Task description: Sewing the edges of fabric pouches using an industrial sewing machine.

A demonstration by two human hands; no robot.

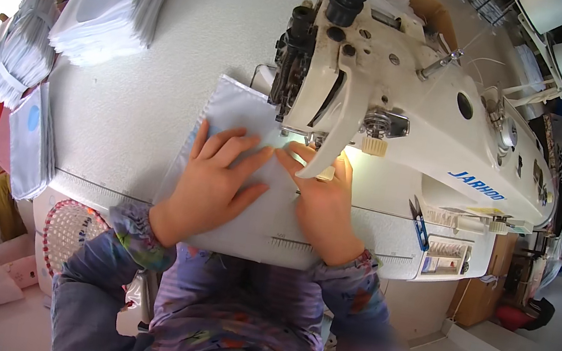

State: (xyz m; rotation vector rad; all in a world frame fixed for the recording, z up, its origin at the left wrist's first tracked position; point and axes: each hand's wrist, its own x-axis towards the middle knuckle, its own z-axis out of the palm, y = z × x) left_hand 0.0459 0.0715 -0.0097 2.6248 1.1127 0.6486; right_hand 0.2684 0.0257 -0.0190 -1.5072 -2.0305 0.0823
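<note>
Well out to the left of the left grip (208, 177), a tied bundle (20, 46) of pale folded cloth sits above a slimmer stack (32, 141) in pale blue. Nearer, but behind and to the left of that grip, is a taller stack (113, 2) with blue round spots; below and left is a basket (69, 233) with a red beaded rim. The left grip lies palm down, released, its fingers spread over a pale blue-grey piece of cloth (239, 103). This cloth lies flat on the light surface (131, 113), under the left grip and reaching toward the right one. The right grip (326, 209) is palm down, just beside it, fingertips at the cloth; a white lever (340, 122) hides some fingers, so I cannot tell whether it pinches anything. Behind and to its right stands a white sewing machine (419, 102). Farther right of the right grip are blue-handled snips (421, 229), then a small tray (450, 242) with compartments.
</note>
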